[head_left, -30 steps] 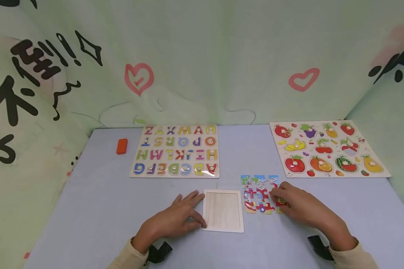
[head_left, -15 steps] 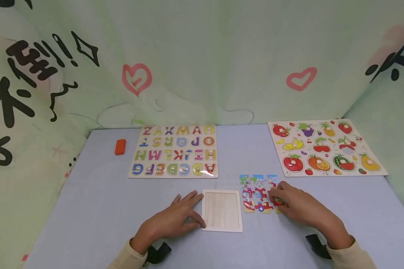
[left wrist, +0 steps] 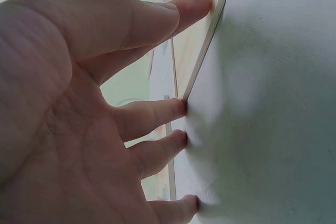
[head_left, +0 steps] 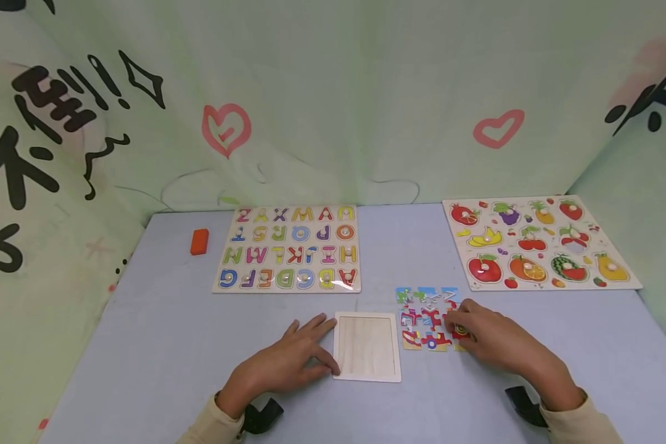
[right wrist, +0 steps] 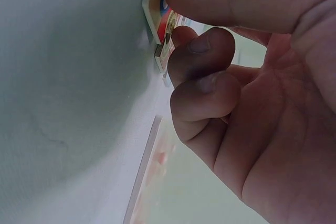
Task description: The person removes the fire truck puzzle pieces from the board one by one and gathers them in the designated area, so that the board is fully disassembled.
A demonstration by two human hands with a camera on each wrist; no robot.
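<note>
A shallow square wooden puzzle tray [head_left: 367, 346] lies bare on the table. My left hand [head_left: 293, 357] touches its left side, fingers spread, as the left wrist view also shows with the left hand [left wrist: 105, 114] against the tray's edge [left wrist: 202, 45]. Right of the tray, several jigsaw pieces [head_left: 433, 341] form loose rows, printed with red vehicles and blue sky. Over their right column, my right hand [head_left: 496, 339] pinches a jigsaw piece [right wrist: 157, 11] at the lower corner with thumb and forefinger. The other fingers of the right hand [right wrist: 247, 87] curl inward. That hand hides part of the pieces.
A letter puzzle board [head_left: 288, 250] lies at the back left, beside an orange block [head_left: 199, 242]. At the back right is a fruit puzzle board [head_left: 538, 243]. Printed curtains [head_left: 361, 105] stand behind and at both sides of the table [head_left: 161, 345].
</note>
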